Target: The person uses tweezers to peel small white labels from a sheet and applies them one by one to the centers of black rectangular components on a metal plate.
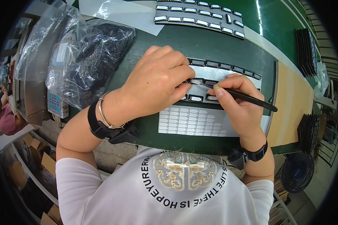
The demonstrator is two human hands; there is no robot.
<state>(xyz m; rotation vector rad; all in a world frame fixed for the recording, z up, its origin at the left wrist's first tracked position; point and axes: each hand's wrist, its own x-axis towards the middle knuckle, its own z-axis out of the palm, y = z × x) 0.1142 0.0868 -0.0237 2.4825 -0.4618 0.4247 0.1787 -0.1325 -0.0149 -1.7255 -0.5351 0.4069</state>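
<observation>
My right hand (244,103) grips black tweezers (248,98), their tip pointing left into the middle row of small parts. Thumb and fingers of my left hand (161,77) are pinched at the left end of that row, close to the tip. They appear to hold one small black-framed part (196,81) with a pale top. Rows of such parts lie on a white sheet (225,74) under both hands, which hide some of them. Nearer me lies a sheet of small silver-white labels (191,120), partly covered by my right wrist.
A second board of black-framed parts (202,22) lies at the back. On the left, a clear plastic bag of black parts (101,52) rests by a device with blue keys (57,104). Stacked black trays (306,52) and a tan board (291,112) are at right, near a fan (298,171).
</observation>
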